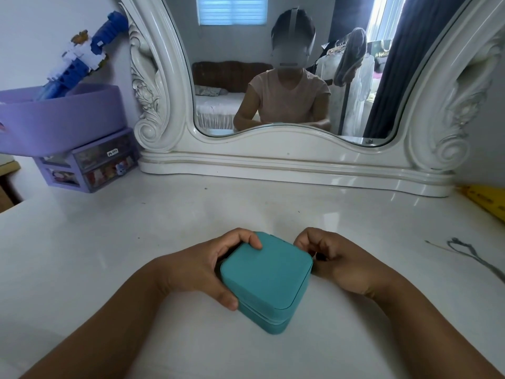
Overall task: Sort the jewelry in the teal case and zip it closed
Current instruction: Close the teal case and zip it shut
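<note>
Now both hands (196, 269) clasp the square, matte teal case (266, 280).

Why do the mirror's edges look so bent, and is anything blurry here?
Head view: the wide-angle lens bows the mirror frame outward; the face in the reflection is blurred out; the right hand at the teal case looks slightly smeared; glare streaks the glossy tabletop; light is dim and bluish.

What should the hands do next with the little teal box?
Probably draw the zipper a little further along the square teal zip-around jewelry case. Its lid is down. The left hand grips the case's left side, steadying it on the white glossy tabletop. The right hand has its fingers curled at the right corner, apparently pinching the zipper pull, though the pull itself is hidden.
</note>
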`<state>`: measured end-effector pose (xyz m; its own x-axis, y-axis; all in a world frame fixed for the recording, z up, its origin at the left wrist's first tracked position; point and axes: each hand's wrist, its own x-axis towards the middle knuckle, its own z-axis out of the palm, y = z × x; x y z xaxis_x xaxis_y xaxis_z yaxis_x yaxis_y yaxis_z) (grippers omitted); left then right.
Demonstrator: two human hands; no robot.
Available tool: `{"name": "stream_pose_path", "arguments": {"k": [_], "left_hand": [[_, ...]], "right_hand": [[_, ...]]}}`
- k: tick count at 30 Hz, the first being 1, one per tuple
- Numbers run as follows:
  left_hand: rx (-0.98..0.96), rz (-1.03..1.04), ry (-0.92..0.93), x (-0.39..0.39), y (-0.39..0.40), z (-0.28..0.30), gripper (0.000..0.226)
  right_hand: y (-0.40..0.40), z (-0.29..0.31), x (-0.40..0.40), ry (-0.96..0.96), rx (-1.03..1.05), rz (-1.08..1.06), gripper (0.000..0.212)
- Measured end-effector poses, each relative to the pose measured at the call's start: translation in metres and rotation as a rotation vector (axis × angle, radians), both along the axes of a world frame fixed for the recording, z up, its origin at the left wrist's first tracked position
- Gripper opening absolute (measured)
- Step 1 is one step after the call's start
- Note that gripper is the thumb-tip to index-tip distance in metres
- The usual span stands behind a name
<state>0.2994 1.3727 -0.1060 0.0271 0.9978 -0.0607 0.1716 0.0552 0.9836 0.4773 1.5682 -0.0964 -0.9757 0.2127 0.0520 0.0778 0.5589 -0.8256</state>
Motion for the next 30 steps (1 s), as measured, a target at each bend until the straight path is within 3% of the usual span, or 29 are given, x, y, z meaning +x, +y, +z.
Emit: {"name": "stream_pose_path", "arguments": {"k": [9, 15, 18, 24, 30], "left_hand": [[0.034, 0.061, 0.003, 0.003, -0.002, -0.002, 0.077], [0.055, 0.071, -0.011, 0.002, -0.003, -0.001, 0.077], [0.117, 0.118, -0.06, 0.002, -0.005, 0.0, 0.077], [0.216, 0.13, -0.235, 0.004, -0.011, 0.003, 0.08], [0.256, 0.095, -0.313, 0.002, -0.012, 0.008, 0.084]], "right_hand": [[-0.007, -0.001, -0.003, -0.018, 0.135, -0.018, 0.032], [-0.005, -0.002, 0.0, 0.052, 0.419, 0.034, 0.013], [-0.008, -0.003, -0.001, 0.118, 0.299, -0.048, 0.014], [-0.012, 0.005, -0.004, 0.236, -0.214, -0.071, 0.033], [-0.012, 0.008, -0.004, 0.241, -0.334, 0.018, 0.031]]}}
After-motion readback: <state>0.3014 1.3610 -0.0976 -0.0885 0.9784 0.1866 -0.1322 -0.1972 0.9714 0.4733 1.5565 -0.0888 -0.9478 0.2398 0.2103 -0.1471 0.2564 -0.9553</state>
